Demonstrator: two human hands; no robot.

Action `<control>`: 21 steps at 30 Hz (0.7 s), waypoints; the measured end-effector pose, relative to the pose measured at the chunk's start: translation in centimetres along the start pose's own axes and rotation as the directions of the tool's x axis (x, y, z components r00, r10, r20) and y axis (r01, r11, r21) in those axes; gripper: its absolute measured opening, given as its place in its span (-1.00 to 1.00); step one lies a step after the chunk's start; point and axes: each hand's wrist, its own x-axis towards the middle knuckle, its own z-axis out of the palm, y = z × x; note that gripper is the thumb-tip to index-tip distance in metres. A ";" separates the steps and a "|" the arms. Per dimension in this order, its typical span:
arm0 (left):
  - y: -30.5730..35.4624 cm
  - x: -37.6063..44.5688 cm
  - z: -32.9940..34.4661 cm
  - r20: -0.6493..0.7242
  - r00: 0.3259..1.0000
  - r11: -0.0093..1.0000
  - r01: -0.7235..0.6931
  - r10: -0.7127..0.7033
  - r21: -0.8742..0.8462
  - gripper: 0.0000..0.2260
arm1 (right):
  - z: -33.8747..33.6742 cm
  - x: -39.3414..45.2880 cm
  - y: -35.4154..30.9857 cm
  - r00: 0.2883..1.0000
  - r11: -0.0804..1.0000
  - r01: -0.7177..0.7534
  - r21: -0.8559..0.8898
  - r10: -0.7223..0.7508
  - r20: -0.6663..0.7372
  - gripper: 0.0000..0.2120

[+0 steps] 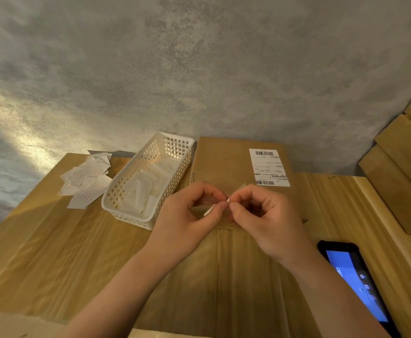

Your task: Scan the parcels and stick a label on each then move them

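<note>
Both hands up over the near end of the parcel (233, 164), working a small label (210, 211). My left hand (187, 215) has thumb and forefinger pinched on one edge of it, other fingers curled in; right hand (260, 215) pinches the opposite corner with its fingertips (232, 206) pressed together, looks like picking the backing off the sticker, which is why both grips sit so tight at the one spot. Label is edge-on to the camera, can't tell if backing has split yet. Parcel lies flat on the wooden table (53, 252), its printed shipping slip (269, 167) with barcodes facing up on the far right part. Left of the parcel, touching or just beside it, a white slotted basket (116, 201) holding fresh labels; further left of that, a loose pile of peeled backing papers (87, 179). Right of the parcel and nearer me, the handheld scanner (355, 276) lies screen-up, lit blue, set down so both hands are free. Judging: scan probably done, sticking is next.
</note>
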 end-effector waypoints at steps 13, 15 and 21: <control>-0.1 0.4 -0.4 0.042 0.994 0.941 -0.110 0.102 0.321 -0.85 | 0.4 -0.2 0.7 0.988 0.916 0.104 -0.387 -0.139 -0.064 -0.93; -0.2 0.4 -0.3 0.023 0.997 0.949 -0.080 0.077 0.306 -0.85 | 0.4 -0.1 0.7 0.989 0.913 0.107 -0.393 -0.139 -0.054 -0.90; -0.3 0.6 -0.3 0.013 1.000 0.969 -0.015 0.012 0.247 -0.88 | 0.6 0.0 1.1 0.988 0.912 0.118 -0.392 -0.146 -0.043 -0.89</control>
